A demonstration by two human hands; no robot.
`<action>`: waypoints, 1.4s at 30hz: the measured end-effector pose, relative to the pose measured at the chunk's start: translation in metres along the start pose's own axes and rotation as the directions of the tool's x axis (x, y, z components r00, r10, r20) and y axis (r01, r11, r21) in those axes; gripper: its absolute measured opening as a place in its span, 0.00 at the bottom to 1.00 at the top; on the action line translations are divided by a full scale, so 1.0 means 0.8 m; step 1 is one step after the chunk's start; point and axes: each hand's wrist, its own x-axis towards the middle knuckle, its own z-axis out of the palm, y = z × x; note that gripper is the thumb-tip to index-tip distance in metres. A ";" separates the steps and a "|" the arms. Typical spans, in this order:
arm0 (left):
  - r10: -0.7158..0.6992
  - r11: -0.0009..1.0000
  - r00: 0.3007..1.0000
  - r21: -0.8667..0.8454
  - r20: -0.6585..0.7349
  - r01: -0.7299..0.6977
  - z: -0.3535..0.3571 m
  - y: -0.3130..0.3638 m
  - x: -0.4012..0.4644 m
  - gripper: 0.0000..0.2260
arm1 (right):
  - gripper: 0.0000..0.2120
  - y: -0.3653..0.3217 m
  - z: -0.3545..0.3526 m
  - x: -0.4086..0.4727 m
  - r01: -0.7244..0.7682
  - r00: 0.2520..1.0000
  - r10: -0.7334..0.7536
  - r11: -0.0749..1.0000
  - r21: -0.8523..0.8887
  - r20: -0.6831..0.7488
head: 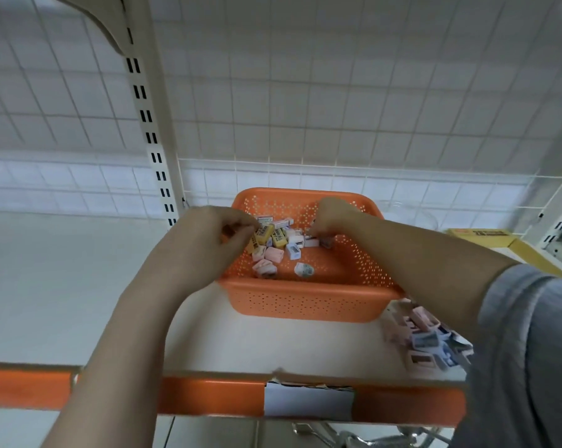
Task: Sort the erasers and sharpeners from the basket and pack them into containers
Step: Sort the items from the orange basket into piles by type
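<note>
An orange perforated basket (305,303) stands on a white shelf and holds several small erasers and sharpeners in yellow, pink, white and blue. My left hand (208,237) is over the basket's left rim and pinches a yellow eraser (263,233). My right hand (329,218) reaches into the back of the basket with its fingers curled down on a small white piece (311,241); what it grips is partly hidden. A pink eraser (273,254) and a round wrapped piece (304,270) lie loose on the basket floor.
A pile of several pink, white and blue sharpeners (426,339) lies on the shelf (47,286) at the right, under my right forearm. A yellow box (486,237) sits at the far right. A wire grid back panel (305,92) rises behind. The shelf's orange front edge (208,396) carries a white label.
</note>
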 end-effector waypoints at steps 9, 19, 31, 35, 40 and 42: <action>0.036 0.973 0.969 0.211 0.244 -0.090 0.043 0.016 0.137 0.10 | 0.13 0.056 -0.055 -0.094 0.020 0.954 0.162 0.805 0.593 -0.251; -0.183 0.873 0.904 0.486 0.386 -0.031 0.115 0.000 0.189 0.07 | 0.14 0.066 0.007 -0.253 0.296 0.862 0.370 0.189 0.936 -0.347; -0.133 0.871 0.915 0.485 0.380 -0.075 0.110 0.006 0.181 0.13 | 0.21 0.053 0.037 -0.263 0.295 0.857 0.469 -0.105 0.950 -0.215; -0.057 0.899 0.923 0.421 0.380 -0.118 0.093 0.023 0.184 0.08 | 0.20 0.050 0.031 -0.261 0.329 0.854 0.477 -0.183 0.926 -0.209; 0.092 0.942 0.941 0.277 0.327 -0.188 0.069 0.063 0.147 0.10 | 0.19 0.050 0.028 -0.259 0.400 0.813 0.524 -0.185 0.898 -0.254; 0.161 0.956 0.946 0.195 0.280 -0.221 0.064 0.083 0.120 0.10 | 0.12 0.056 0.029 -0.260 0.416 0.783 0.559 -0.142 0.898 -0.274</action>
